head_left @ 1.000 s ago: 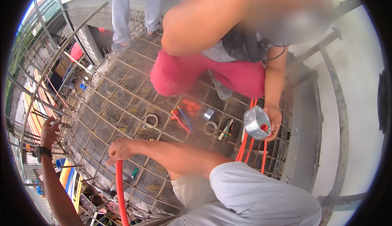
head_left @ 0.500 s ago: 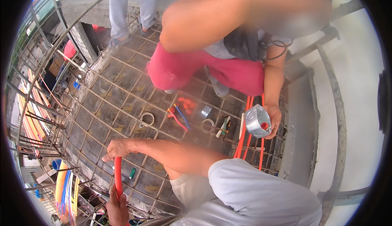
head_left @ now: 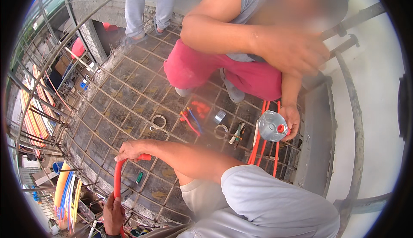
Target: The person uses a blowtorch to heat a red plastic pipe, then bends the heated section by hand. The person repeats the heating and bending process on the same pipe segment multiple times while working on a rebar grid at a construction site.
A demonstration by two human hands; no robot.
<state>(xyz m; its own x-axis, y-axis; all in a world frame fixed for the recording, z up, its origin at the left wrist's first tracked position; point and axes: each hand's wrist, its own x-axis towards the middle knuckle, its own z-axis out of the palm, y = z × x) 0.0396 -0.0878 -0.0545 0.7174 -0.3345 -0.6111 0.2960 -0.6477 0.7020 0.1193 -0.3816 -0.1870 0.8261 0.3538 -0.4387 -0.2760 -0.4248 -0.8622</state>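
Note:
Both my hands are closed on an orange-red plastic conduit at the lower left. My left hand wraps its lower part, near the bottom edge. Higher up, my right hand grips the upper part, its arm reaching across from the right. Around there the tube bends, and its short end pokes out to the right beneath my wrist. A small green cylindrical item lies on the floor by the tube. Facing me, a crouching person in red trousers holds a metal octagonal junction box with an orange fitting inside.
A rebar grid covers the dark deck. On it lie a tape roll, a metal ring, red and blue tube pieces and hand tools. Orange conduits run at right. Another person's legs stand at the back.
The conduit has gone from nearly straight to bent at my right hand, its end now showing. My left hand has shifted slightly left. The other person's free arm has swung down to the right.

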